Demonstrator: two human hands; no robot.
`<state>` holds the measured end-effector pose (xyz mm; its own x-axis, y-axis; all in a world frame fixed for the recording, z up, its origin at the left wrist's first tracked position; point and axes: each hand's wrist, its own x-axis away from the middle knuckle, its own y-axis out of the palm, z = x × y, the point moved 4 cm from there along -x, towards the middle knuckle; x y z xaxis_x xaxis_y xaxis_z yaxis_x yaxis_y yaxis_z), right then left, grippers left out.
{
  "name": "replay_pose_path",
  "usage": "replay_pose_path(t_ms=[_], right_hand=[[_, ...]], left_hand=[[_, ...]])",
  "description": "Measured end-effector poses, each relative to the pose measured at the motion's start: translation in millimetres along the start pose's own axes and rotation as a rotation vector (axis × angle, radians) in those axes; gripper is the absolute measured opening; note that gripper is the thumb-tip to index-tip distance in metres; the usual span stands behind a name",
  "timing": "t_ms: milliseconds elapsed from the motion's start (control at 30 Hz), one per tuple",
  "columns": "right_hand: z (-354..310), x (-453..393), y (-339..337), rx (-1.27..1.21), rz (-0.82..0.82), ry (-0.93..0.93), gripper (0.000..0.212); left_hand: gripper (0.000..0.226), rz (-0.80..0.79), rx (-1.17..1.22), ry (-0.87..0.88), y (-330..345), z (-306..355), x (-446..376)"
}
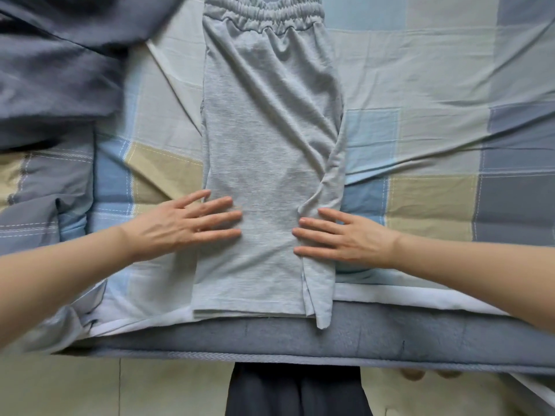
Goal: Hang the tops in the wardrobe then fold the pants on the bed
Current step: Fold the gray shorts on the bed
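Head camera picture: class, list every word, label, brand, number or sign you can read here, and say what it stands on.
None: no readable text shows anywhere.
The light grey jersey pants, lying lengthwise on the bed, show no label or print.
The blue, beige and grey checked bedsheet carries only its woven pattern.
The dark grey-blue cloth at the upper left is plain.
The left hand and right hand rest flat on the pants.

Single head-worn camera, wide-angle, looking steeply down and forward from above the bed's near edge. Close range: both forearms enter from the lower corners. Beyond the fingertips the checked bedcover fills the frame; behind them, floor. No second view.
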<state>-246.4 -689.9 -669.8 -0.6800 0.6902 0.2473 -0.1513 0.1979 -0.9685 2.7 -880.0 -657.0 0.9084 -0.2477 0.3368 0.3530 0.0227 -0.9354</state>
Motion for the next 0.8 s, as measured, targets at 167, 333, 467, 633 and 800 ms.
replay_pose_path(t_ms=[167, 333, 467, 633, 800], right_hand=[[0.9, -1.7, 7.0, -0.118, -0.119, -0.009, 0.053], [6.8, -1.8, -0.3, -0.436, -0.158, 0.063, 0.053], [17.2, -0.5, -17.9, -1.098, -0.005, 0.375, 0.041], [58.5, 8.4, -12.8, -2.051, 0.527, 1.262, 0.024], [70.1, 8.6, -1.2, -2.06, 0.534, 1.509, 0.018]], left_hand=[[0.062, -0.059, -0.025, 0.089, 8.4, 1.9, -28.2], [0.059, -0.106, 0.093, 0.027, 7.3, 4.7, -25.7], [0.054, -0.127, 0.47, -0.101, 6.1, 25.3, -8.1], [0.035, 0.528, 1.794, -1.124, -29.7, -19.1, -5.2], [0.006, 0.472, 1.618, -1.166, -33.7, -30.8, -29.1]])
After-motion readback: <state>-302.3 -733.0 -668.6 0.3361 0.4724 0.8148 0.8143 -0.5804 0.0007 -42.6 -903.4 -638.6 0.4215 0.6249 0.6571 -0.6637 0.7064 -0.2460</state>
